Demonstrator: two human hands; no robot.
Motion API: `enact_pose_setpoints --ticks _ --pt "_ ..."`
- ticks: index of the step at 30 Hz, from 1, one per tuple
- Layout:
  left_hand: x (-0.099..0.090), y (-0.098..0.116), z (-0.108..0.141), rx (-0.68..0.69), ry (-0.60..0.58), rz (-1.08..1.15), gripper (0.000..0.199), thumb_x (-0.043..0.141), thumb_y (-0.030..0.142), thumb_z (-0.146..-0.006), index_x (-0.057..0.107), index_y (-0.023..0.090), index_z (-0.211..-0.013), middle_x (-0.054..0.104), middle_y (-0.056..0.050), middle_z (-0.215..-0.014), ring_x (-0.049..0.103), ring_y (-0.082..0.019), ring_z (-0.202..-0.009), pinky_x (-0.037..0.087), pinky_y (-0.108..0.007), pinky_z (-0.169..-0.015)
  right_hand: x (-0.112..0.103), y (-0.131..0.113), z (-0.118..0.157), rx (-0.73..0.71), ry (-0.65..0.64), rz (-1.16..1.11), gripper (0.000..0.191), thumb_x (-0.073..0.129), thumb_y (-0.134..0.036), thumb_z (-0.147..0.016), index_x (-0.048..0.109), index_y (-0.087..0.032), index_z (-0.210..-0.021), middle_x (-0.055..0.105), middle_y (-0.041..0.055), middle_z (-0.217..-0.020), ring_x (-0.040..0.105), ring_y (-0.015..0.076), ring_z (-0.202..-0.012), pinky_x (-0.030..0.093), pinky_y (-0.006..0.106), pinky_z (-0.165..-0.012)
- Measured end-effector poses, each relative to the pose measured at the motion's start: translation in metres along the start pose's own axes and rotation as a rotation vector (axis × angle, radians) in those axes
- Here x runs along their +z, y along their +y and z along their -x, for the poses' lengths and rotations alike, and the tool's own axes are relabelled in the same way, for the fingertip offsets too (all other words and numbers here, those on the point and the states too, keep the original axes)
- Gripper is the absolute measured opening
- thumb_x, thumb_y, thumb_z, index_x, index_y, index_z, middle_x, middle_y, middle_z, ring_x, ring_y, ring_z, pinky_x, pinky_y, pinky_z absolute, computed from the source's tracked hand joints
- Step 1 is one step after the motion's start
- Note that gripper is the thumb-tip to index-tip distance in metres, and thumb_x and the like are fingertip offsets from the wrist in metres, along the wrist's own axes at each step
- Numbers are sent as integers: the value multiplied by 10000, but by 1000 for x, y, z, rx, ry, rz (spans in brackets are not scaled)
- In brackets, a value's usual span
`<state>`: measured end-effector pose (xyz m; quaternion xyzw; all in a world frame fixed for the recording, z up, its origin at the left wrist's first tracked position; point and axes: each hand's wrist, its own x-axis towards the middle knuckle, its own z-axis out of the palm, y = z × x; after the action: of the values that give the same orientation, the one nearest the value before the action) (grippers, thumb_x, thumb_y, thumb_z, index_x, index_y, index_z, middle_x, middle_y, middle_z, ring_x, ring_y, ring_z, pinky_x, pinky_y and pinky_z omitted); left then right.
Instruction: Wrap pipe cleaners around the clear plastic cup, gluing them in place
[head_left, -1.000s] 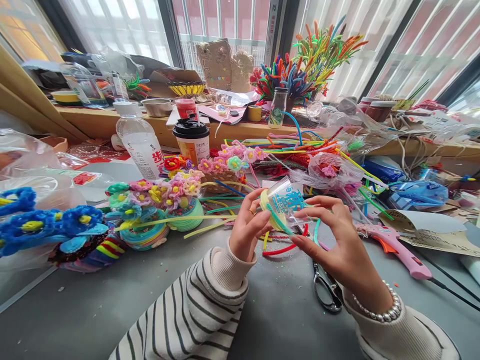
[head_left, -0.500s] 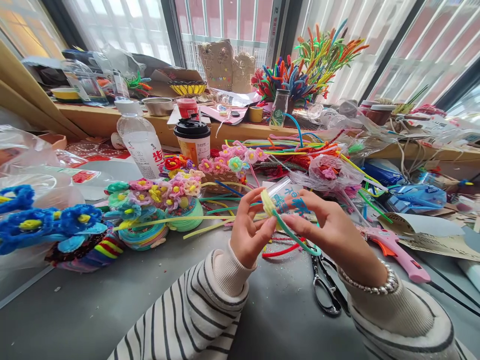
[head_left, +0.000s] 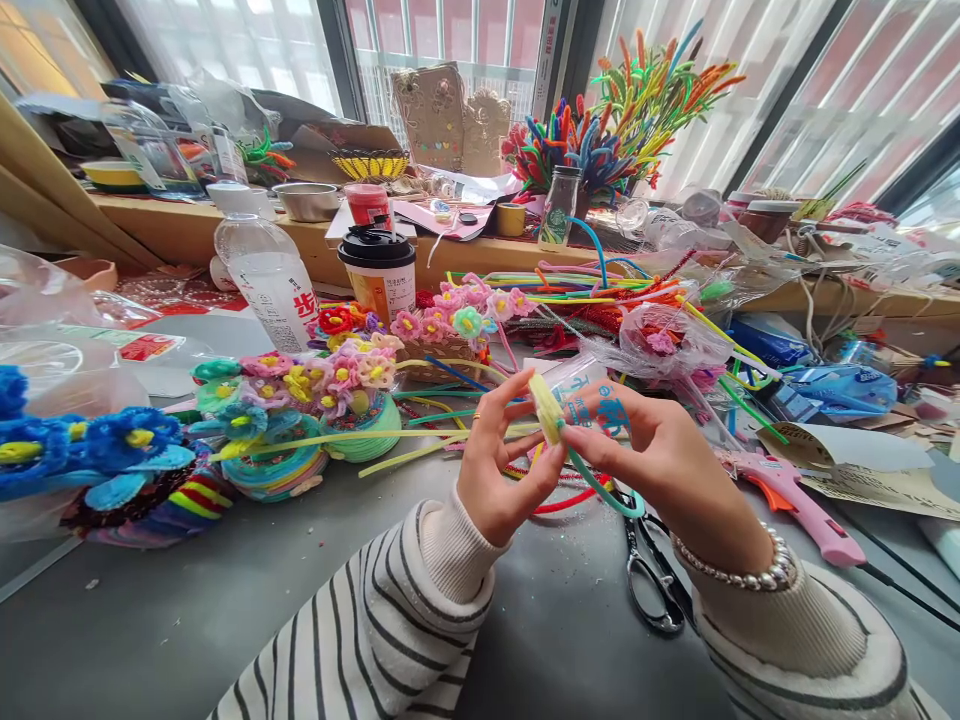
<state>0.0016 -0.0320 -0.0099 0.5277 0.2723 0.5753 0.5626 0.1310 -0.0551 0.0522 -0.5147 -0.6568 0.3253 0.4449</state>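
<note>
Between my hands is a clear plastic cup (head_left: pixel 576 392) with blue printing, lying on its side. Pale yellow pipe cleaner (head_left: pixel 546 410) is wound round its left end. My left hand (head_left: pixel 499 465) grips that wound end between thumb and fingers. From the yellow band a mint-green pipe cleaner (head_left: pixel 592 482) curves down to the right. My right hand (head_left: pixel 667 460) has its thumb and a finger at the join of yellow and green, its other fingers round the cup. Below it on the grey table lie black-handled scissors (head_left: pixel 654 590), partly covered by my right hand.
Pipe-cleaner flower baskets (head_left: pixel 274 465) stand to the left, near a water bottle (head_left: pixel 262 270) and a lidded coffee cup (head_left: pixel 377 275). A pink glue gun (head_left: pixel 802 505) lies at right with its cord. Loose pipe cleaners (head_left: pixel 570 285) are heaped behind my hands.
The cup has turned slightly in my hands, so its yellow-wound end shows more face-on. My right thumb and finger stay at the green pipe cleaner. The view has shifted a little.
</note>
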Motion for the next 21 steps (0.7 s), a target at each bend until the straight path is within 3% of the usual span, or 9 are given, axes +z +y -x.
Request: enact_pose_setpoints --ticks 14,21 --pt "0 -1 0 49 -43 -90 735 701 212 -600 362 288 -1247 409 -84 -1259 451 -280 -1119 487 -337 -815 1 -1 2 57 11 -67 149 591 -305 -706 622 -172 -765 653 63 -901 597 220 -854 470 328 -707" --pt "-2 0 0 81 -120 -170 848 734 220 -568 282 288 -1283 348 -110 -1306 434 -288 -1145 498 -358 -819 1 -2 2 98 -13 -66 174 574 -326 -725 598 -163 -782 644 54 -904 584 179 -790 443 301 -705"
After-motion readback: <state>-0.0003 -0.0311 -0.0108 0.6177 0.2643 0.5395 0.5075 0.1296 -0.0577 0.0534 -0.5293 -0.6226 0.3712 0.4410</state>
